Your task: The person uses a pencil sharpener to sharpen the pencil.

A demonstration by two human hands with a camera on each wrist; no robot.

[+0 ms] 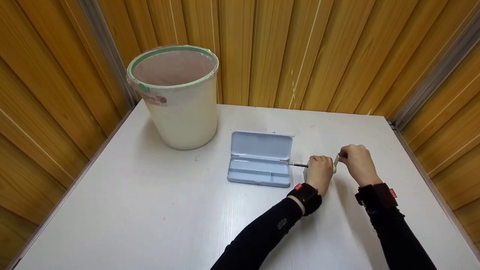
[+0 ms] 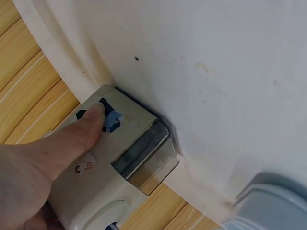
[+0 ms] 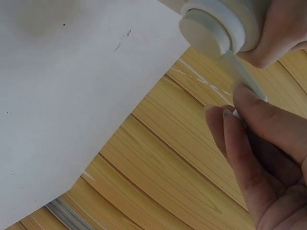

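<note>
My left hand grips a beige crank pencil sharpener, the thumb lying across its sticker-marked side and the other fingers mostly hidden. A clear shavings drawer shows at one end of the sharpener. From its left side a dark pencil sticks out toward the pencil case. At the other side, my right hand pinches the end of the sharpener's crank handle between thumb and fingers. Just left of the pencil, the light blue pencil case lies with its lid raised, its compartments facing up.
A tall cream bin with a green rim and a plastic liner stands at the back left of the white table. Wood-patterned panels rise behind the table and along both sides.
</note>
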